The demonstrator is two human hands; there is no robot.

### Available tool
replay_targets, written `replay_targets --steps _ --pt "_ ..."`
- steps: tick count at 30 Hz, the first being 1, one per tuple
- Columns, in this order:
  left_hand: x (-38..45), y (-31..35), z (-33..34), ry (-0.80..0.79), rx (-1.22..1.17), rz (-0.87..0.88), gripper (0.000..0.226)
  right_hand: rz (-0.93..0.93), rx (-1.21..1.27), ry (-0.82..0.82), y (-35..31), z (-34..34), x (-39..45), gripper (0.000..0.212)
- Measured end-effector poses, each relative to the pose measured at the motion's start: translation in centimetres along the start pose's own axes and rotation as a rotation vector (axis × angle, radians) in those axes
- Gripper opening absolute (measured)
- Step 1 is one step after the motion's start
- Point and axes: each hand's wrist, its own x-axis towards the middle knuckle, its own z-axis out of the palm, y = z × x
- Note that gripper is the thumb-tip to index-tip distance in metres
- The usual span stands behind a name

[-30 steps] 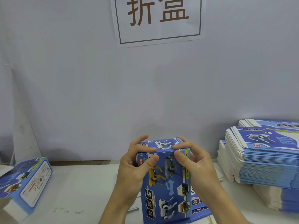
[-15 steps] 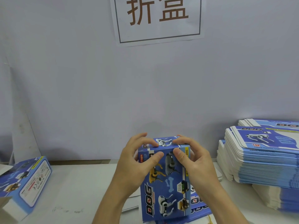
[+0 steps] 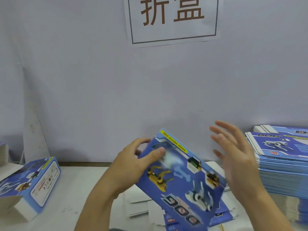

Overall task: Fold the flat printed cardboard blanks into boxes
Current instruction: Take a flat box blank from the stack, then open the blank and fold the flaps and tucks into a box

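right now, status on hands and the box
Left hand gripping folded box, tilted. Right hand open, off it. Flat blanks stacked right. Nothing blocking.

Left hand has the blue dog box by its top end, thumb on the front, box tipped over to the right and kinda blurry. Right hand is off it, fingers spread, right of center. Stack of flat blanks at the right edge, another folded box lower left, paper sign up top on the wall.
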Motion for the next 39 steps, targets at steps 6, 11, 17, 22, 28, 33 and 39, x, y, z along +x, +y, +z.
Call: replay_targets --steps 6,11,17,22,28,33,39 --pt "1.5 -2.9 -3.6 0.704 -0.938 -0.108 0.067 0.044 0.017 0.220 0.3 -1.9 0.4 0.029" --pt "1.2 -4.4 -0.9 0.214 -0.447 -0.234 0.038 0.219 -0.226 0.082 2.2 -0.9 -0.2 0.027" --pt "0.8 -5.8 9.0 -0.536 0.473 -0.060 0.095 0.433 -0.427 -0.078 4.2 -0.8 -1.0 0.023" --pt "0.9 -6.9 11.4 -0.687 0.822 -0.001 0.063 0.451 -0.440 -0.055 4.3 -0.9 -1.0 0.022" --pt "0.9 -6.7 11.1 -0.633 0.799 0.054 0.057 0.451 -0.458 -0.042 4.6 -0.9 -1.2 0.023" --pt "0.9 -6.5 9.8 -0.581 0.741 0.118 0.037 0.290 -0.455 0.117 4.7 -0.7 -1.1 0.026" --pt "1.5 -6.5 8.4 -0.045 0.876 0.394 0.034 0.120 -0.482 0.398 4.3 -0.5 -0.9 0.023"
